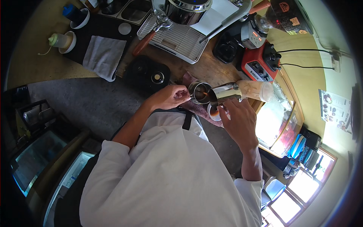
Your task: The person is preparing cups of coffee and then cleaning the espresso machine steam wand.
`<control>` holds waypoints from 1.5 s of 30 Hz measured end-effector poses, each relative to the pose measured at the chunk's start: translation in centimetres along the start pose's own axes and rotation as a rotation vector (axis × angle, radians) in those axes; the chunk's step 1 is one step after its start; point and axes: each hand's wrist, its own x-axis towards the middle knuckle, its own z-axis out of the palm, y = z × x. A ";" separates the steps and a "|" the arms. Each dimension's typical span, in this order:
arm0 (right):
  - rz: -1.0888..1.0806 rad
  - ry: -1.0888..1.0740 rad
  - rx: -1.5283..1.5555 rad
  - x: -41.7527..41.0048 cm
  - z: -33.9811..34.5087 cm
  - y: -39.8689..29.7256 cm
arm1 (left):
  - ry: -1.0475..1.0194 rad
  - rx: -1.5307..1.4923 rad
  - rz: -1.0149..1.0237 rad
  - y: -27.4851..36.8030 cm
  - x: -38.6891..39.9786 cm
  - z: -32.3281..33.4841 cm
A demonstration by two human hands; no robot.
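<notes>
My left hand (171,97) pinches the handle of a round stainless steel pitcher (193,90), which has dark liquid inside. My right hand (238,119) grips a small dark cup (212,98), tilted over the pitcher's rim. A thin orange-brown stream (205,93) runs from its lip into the pitcher. Just beyond my right fingers stands a second steel pitcher (225,90). Below the tilted cup, a white cup (210,111) with orange-brown liquid is partly hidden by my fingers. A folded reddish towel (195,109) lies under these vessels.
Behind are the espresso machine's drip tray (181,42), a wood-handled portafilter (144,42) and a black tamping stand (141,71). A tall plastic cup (252,89) stands right, near a red appliance (258,63) and coffee grinder (253,34). A grey cloth (103,54) lies left.
</notes>
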 end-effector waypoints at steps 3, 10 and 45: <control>-0.015 0.015 -0.001 0.0 0.2 0.0 | -0.008 0.012 0.010 -0.1 0.0 -0.1; -0.029 0.011 -0.037 0.1 0.2 -0.2 | -0.020 0.021 0.006 -0.1 0.1 -0.1; -0.007 0.002 -0.017 0.3 0.6 -0.5 | -0.040 0.016 -0.005 0.0 0.1 -0.4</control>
